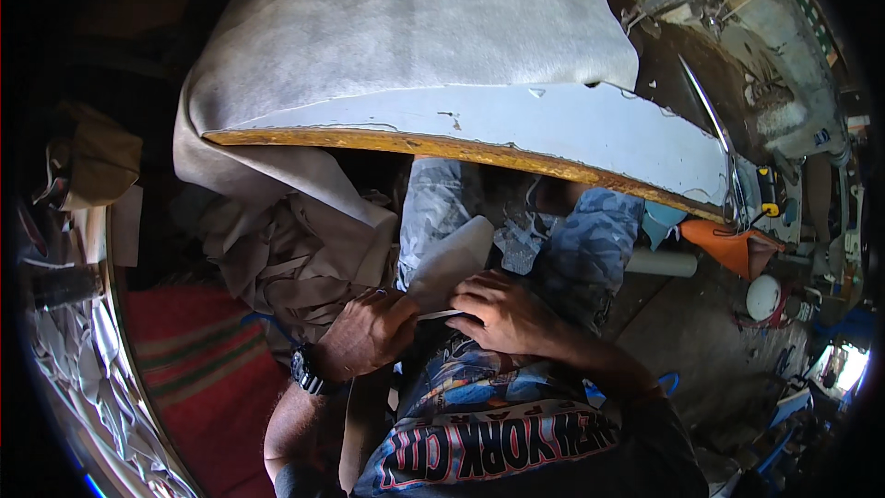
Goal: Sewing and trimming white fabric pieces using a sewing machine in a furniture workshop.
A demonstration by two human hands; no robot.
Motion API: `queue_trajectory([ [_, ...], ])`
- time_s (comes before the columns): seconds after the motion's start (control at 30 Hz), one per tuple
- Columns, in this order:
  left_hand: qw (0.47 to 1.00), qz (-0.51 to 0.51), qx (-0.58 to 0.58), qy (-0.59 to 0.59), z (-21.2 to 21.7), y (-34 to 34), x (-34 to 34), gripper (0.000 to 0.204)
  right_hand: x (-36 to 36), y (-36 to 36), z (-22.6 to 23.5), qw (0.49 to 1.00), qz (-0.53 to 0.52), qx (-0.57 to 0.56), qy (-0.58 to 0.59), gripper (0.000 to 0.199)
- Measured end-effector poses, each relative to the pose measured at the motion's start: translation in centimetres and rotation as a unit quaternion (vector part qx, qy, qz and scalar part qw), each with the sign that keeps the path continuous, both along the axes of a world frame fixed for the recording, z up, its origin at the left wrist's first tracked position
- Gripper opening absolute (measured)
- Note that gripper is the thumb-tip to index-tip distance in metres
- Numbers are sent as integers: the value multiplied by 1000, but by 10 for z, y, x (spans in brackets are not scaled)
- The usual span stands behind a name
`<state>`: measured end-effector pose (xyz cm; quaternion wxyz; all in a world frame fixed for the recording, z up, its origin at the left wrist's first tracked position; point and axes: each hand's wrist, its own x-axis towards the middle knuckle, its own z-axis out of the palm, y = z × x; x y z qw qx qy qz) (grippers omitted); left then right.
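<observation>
In my lap lies a pale beige piece of leather (454, 263), its upper part curving up between my knees. My left hand (369, 327), with a dark watch at the wrist, has its fingers closed on the near edge of this piece. From the other side my right hand (502, 312) pinches the same edge. Between the two hands a thin, light strip of that edge shows. My fingertips are partly hidden, so how the edge is folded cannot be made out.
A large pale hide (396, 28) covers most of the white-topped table (636, 124) ahead and drapes over its left end. Long shears (708, 111) lie at the table's right. Beyond are a yellow-black tool (767, 192) and orange leather (728, 244). Brown leather (295, 258) is heaped left.
</observation>
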<state>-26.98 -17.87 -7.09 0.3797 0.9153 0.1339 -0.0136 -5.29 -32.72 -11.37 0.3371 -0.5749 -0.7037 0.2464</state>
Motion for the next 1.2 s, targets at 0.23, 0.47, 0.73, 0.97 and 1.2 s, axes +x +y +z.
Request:
queue_trajectory([
  [0.23, 984, 113, -130, -53, 4, 27, 31, 14, 6, 13, 12, 985, -38, -67, 155, 14],
  [0.47, 895, 295, -251, -220, 46, 58, 69, 13, 43, 80, 79, 990, -96, 63, 83, 13],
  [0.73, 968, 134, -107, -182, 57, 39, 25, 15, 25, 46, 68, 986, -60, 156, 14, 26],
  [0.97, 980, 99, -174, 7, -22, 4, 2, 16, 13, -11, -5, 992, -4, -69, 102, 12],
  [1.2, 908, 295, -296, -42, -70, 31, 15, 23, 21, 42, -33, 957, -140, -160, 197, 21],
])
